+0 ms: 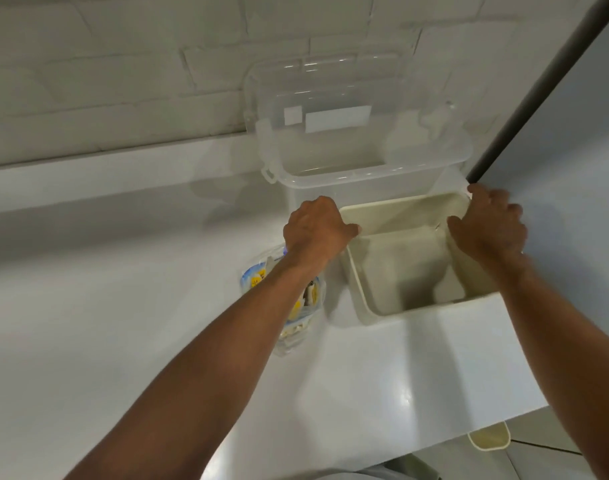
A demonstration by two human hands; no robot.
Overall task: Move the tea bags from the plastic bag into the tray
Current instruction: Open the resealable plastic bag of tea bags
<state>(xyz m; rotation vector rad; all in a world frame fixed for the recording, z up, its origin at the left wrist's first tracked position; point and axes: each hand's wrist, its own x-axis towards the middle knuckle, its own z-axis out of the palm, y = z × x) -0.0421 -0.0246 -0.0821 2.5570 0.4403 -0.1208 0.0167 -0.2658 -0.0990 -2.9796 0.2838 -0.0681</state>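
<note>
The left grip (pixel 317 230) is curled over the left rim of the cream tray (pixel 400 268), its thumb hooked inside the wall. The right grip (pixel 490 225) pinches the opposite rim the same way, so the tray sits between the two. The blur leaves it unclear whether the tray rests on the white counter (pixel 123 306) or is held just off it. Nothing lies inside the tray.

Just below the left grip, partly hidden under that forearm, the plastic bag (pixel 298 329) lies on the counter with the yellow-tagged tea bags (pixel 258 280) inside it, just beside the tray's left wall. Beyond both grips stands a clear, open storage box (pixel 358 157), against a white brick wall (pixel 123 64).
</note>
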